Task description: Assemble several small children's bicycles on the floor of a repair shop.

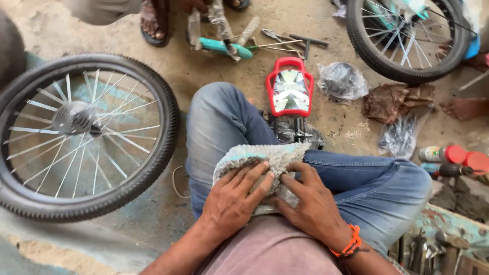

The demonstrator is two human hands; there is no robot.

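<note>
Both hands on rag, lap level.
I see left hand (232, 198) and right hand (310, 203) pressing flat, fingers spread, on a grey rag (254, 158) over my knee; wheel (81, 137) lies left.

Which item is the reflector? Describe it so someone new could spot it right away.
Start at the person's bent knee in blue jeans at the centre of the view, then look just beyond it on the dirt floor. The reflector lies there, between the knee and a crumpled clear plastic bag. It is the only bright red-framed piece, with a shiny faceted silver face and a handle-like loop on top.
</note>
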